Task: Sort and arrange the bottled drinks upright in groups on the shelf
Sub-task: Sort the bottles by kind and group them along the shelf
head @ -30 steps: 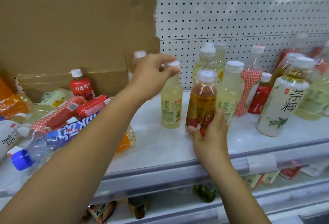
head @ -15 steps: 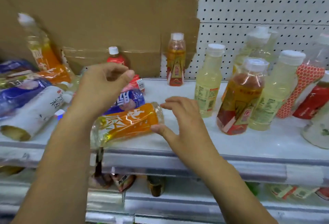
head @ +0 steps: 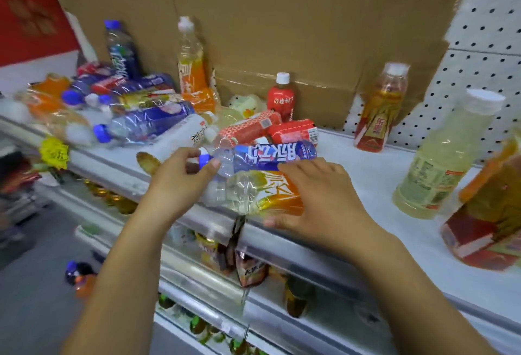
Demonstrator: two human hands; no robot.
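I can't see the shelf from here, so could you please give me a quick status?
Left hand pinches cap of blue-label bottle. Right hand grips orange-label bottle, lying at shelf edge. Pile of toppled bottles crowds left side.

Brown cardboard [head: 282,16] is covering the far white pegboard [head: 485,30]; a red wall [head: 25,10] is showing far left, grey floor [head: 33,284] lying near left.

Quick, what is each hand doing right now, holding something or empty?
Left hand: closed, pinching the cap end of the blue-label bottle.
Right hand: closed round the lying orange-label bottle.
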